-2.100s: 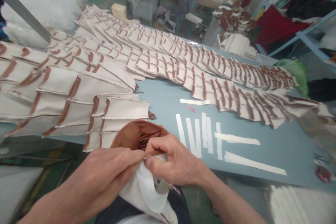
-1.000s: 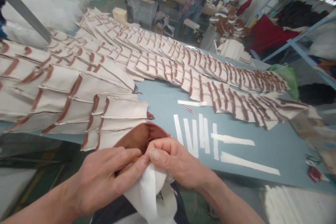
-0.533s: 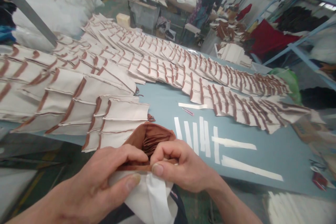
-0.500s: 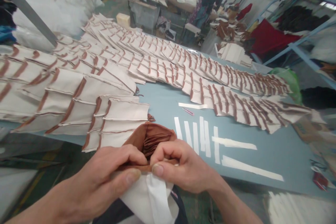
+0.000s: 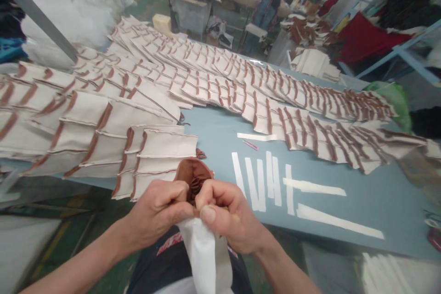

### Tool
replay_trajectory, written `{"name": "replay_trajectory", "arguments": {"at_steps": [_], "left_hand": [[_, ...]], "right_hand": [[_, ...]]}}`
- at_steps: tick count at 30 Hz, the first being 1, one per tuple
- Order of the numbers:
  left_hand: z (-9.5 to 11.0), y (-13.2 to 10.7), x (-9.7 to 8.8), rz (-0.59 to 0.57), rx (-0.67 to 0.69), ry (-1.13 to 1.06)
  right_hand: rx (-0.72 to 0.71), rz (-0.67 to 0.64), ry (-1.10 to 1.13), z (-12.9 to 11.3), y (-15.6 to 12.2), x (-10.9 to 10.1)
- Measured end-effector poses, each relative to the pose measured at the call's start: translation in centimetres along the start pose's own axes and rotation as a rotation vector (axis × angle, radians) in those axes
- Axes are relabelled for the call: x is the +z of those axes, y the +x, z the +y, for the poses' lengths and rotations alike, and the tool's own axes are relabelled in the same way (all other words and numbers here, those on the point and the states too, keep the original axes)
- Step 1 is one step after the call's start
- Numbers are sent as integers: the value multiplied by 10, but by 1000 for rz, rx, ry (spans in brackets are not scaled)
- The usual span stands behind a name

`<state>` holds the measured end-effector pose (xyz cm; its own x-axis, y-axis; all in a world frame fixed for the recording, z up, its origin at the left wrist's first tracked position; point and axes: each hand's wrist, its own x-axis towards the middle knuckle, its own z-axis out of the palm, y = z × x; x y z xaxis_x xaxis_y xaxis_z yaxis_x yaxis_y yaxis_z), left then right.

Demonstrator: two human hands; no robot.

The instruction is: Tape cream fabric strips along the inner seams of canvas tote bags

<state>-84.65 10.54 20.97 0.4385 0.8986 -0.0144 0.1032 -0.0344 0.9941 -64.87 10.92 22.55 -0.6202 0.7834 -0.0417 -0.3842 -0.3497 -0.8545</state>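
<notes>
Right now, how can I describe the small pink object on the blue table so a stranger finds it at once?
Find the blue table covered with rows of cream and brown cloth pieces. On its bare part lie white strips; the small pink object lies between their row and one crosswise strip. Nothing else there is pink.

Bare tabletop (image 5: 220, 133) lies open just beyond the fingers (image 5: 217, 191); stacked cream pieces (image 5: 165, 144) crowd their left, white strips (image 5: 257, 183) their right.
</notes>
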Motion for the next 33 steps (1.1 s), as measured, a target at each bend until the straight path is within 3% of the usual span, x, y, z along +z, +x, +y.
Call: {"name": "replay_trajectory", "arguments": {"at_steps": [5, 8, 15, 20, 23, 25, 28, 30, 33], "left_hand": [[-11, 16, 37, -28, -152, -178], [-13, 18, 43, -11, -150, -208], [-6, 13, 0, 3, 30, -47], [41, 8, -19, -72, 216, 264], [62, 6, -14, -5, 342, 520], [63, 4, -6, 45, 268, 413], [50, 2, 7, 27, 24, 2], [39, 0, 14, 17, -63, -166], [29, -3, 16, 32, -96, -242]], "right_hand": [[-110, -52, 60, -6, 7, 6], [-113, -72, -21, -14, 2, 1], [13, -63, -383, -37, -6, -14], [-65, -85, -563, -46, 3, -11], [-165, -100, -668, -46, 5, -9], [-292, -94, -772, -43, 5, -9], [-419, -79, -880, -35, 6, -10], [-417, -68, -900, -30, 8, -10], [-404, -73, -876, -25, 11, -10]]}}
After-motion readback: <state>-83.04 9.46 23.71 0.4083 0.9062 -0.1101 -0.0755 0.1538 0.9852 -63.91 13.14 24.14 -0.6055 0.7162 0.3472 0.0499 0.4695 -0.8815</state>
